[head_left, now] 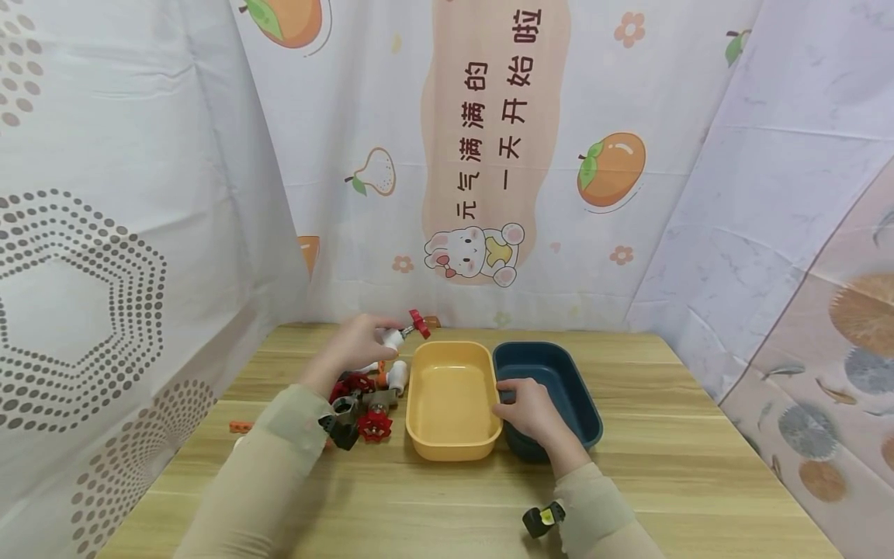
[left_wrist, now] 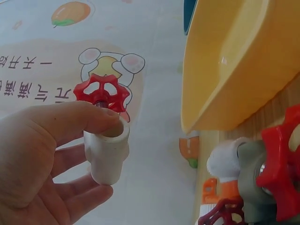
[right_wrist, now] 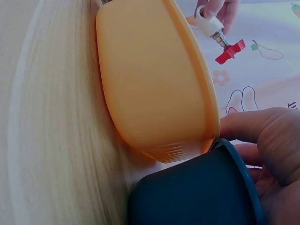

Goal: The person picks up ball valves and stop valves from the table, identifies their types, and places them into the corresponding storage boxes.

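My left hand (head_left: 359,341) is raised over the back of the table, beside the yellow bin (head_left: 454,452). Between thumb and fingers it pinches a white valve (left_wrist: 107,157) with a red handwheel (left_wrist: 101,92). My right hand (head_left: 531,411) is at the place where the yellow bin meets the dark blue bin (head_left: 583,388). One digit touches the yellow bin's rim in the right wrist view; other fingers are partly hidden behind the blue bin's rim. A dark grey patch shows between those fingers in the head view; whether it is a held thing cannot be told.
Left of the yellow bin lies a pile of valves and pipe fittings, including a red handwheel (head_left: 375,425), a white fitting (head_left: 398,376) and a grey valve body (left_wrist: 253,187). An orange piece (head_left: 240,427) lies farther left. Patterned curtains (head_left: 391,101) enclose the wooden table (head_left: 447,505).
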A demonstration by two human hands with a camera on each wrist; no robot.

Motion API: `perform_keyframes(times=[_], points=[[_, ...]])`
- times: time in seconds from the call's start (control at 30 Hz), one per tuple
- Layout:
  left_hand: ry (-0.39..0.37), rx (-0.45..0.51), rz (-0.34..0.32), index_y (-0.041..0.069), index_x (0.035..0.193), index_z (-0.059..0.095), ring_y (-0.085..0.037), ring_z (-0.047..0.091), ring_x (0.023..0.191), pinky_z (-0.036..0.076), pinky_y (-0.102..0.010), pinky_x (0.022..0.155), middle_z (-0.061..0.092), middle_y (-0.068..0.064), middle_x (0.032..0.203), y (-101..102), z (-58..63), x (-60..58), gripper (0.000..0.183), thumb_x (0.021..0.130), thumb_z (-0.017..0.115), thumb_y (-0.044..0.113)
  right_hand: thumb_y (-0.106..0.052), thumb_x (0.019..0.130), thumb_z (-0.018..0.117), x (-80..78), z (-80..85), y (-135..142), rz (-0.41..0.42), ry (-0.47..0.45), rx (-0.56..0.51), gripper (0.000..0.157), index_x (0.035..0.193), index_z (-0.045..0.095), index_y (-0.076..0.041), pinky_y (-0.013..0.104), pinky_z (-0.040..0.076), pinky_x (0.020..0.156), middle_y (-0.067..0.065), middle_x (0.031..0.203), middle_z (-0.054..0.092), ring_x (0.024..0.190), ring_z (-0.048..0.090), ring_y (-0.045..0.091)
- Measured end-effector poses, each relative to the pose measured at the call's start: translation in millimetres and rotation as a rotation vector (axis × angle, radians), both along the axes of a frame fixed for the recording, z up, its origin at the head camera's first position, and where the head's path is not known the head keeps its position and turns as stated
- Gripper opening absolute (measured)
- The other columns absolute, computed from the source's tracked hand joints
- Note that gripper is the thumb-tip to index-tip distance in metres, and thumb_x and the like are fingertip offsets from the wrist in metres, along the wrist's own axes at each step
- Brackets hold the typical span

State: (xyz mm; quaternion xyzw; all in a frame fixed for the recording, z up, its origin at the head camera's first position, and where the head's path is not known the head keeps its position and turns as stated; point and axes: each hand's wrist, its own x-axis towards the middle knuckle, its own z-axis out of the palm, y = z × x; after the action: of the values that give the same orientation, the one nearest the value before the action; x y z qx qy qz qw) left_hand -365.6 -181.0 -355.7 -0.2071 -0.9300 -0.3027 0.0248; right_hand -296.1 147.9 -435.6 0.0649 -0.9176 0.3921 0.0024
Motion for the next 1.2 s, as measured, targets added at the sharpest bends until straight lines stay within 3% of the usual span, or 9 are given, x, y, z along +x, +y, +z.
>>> perform_keyframes(times=[0.33, 0.53, 0.87, 1.2], points=[[-0.037, -0.008, -0.031, 0.012, 0.128, 0.072, -0.017, 0.062, 0.072, 0.054, -0.031, 0.063, 0.069, -0.009, 0.118, 21, -0.2, -7.3, 0.050, 0.079, 0.082, 0.011, -0.010, 0.088, 0.077, 0.8, 1.3, 2, 0.003, 0.005, -0.015, 0.045, 0.130, 0.067, 0.002, 0.039, 0.061, 0.075, 0.018, 0.124, 0.068, 0.097, 0.072, 0.026], [-0.072, -0.022, -0.021, 0.015, 0.125, 0.074, -0.019, 0.060, 0.077, 0.052, -0.030, 0.065, 0.068, -0.007, 0.120, 34, -1.9, -10.0, 0.047, 0.079, 0.082, 0.010, -0.010, 0.088, 0.077, 0.1, 1.5, 2, -0.001, 0.003, -0.005, 0.045, 0.130, 0.067, 0.001, 0.038, 0.060, 0.075, 0.017, 0.123, 0.068, 0.097, 0.072, 0.026], [-0.094, -0.018, -0.077, 0.011, 0.124, 0.074, -0.020, 0.061, 0.085, 0.053, -0.033, 0.075, 0.070, -0.005, 0.112, 56, -8.9, -17.3, 0.048, 0.077, 0.082, 0.007, -0.011, 0.088, 0.077, -0.6, 2.4, 3, -0.014, -0.004, -0.003, 0.044, 0.129, 0.068, 0.001, 0.040, 0.060, 0.077, 0.017, 0.123, 0.069, 0.096, 0.072, 0.025], [-0.106, -0.062, -0.086, 0.013, 0.121, 0.076, -0.019, 0.061, 0.098, 0.054, -0.038, 0.090, 0.071, -0.002, 0.118, 69, -22.5, -23.8, 0.045, 0.077, 0.084, 0.010, -0.011, 0.088, 0.078, -0.9, 0.1, 2, 0.007, -0.004, -0.001, 0.044, 0.129, 0.067, 0.002, 0.041, 0.060, 0.078, 0.017, 0.121, 0.069, 0.095, 0.072, 0.024]])
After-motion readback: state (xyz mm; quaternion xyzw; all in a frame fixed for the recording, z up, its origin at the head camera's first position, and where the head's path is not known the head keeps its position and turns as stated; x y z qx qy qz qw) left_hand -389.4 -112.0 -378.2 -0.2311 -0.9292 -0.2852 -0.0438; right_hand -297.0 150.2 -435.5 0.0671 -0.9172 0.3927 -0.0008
